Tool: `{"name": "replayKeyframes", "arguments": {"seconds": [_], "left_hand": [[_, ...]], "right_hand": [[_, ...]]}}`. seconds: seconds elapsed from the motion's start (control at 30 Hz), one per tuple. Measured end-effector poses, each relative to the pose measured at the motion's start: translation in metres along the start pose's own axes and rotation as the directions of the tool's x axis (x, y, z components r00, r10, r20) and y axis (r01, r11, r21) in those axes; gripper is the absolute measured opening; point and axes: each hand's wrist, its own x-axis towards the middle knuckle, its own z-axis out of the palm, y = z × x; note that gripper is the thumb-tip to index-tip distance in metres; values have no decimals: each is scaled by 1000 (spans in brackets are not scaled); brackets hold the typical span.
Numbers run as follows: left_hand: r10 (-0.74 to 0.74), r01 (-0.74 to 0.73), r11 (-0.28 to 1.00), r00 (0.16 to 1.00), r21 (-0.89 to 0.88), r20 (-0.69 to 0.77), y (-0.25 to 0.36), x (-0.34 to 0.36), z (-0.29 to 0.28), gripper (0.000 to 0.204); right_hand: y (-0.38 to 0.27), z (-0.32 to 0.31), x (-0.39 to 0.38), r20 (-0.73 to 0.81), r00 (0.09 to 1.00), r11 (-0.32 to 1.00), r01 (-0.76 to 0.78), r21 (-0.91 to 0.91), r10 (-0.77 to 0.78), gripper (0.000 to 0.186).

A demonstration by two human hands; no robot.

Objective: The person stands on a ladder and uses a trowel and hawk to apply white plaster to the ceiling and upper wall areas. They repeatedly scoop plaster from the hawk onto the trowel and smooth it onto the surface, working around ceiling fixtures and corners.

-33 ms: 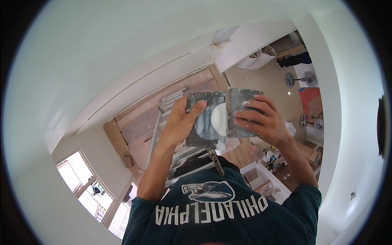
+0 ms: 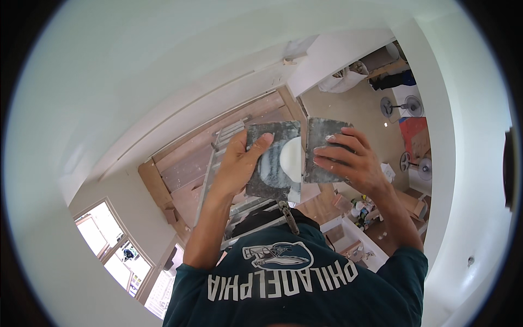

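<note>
My left hand [image 2: 237,163] holds a dark, square plaster-smeared plate [image 2: 272,185], with its thumb across the upper face. A smooth white mound of paste [image 2: 291,158] lies at that plate's right edge. My right hand [image 2: 354,163] grips a second dark, square plate [image 2: 318,131], fingers bent over its surface, just right of the first with a narrow gap between them. Below both plates a worn metal tool or fitting [image 2: 287,215] shows at my waist, and a metal ladder [image 2: 226,133] is partly visible behind my left hand.
White ceiling and walls surround me. Down below lie wooden boards [image 2: 272,106], cardboard [image 2: 152,185], assorted clutter [image 2: 365,212] and a white box-like unit [image 2: 343,234]. Standing fans [image 2: 411,103], white sacks [image 2: 343,76] and a red panel [image 2: 408,131] are at the right; a window [image 2: 106,234] is lower left.
The two plates have moved slightly apart, the left one a little leftward and the right one a little rightward with my right fingers.
</note>
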Motion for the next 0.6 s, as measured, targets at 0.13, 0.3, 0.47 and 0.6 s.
{"name": "replayKeyframes", "arguments": {"seconds": [0.13,0.3,0.47,0.6], "left_hand": [[-84,29,927,988,-373,-132,-11,13,8,22],[-232,23,729,949,-684,-215,-54,26,41,23],[-67,-115,812,956,-573,-287,-43,21,47,23],[64,-211,840,954,-500,-294,-29,17,35,24]], "right_hand": [[-13,22,-2,-284,912,907,-174,383,295,44],[-57,68,13,-387,705,758,-331,561,594,56],[-31,84,-1,-216,783,776,-458,434,583,67],[-3,77,-24,-289,772,803,-437,406,566,51]]}}
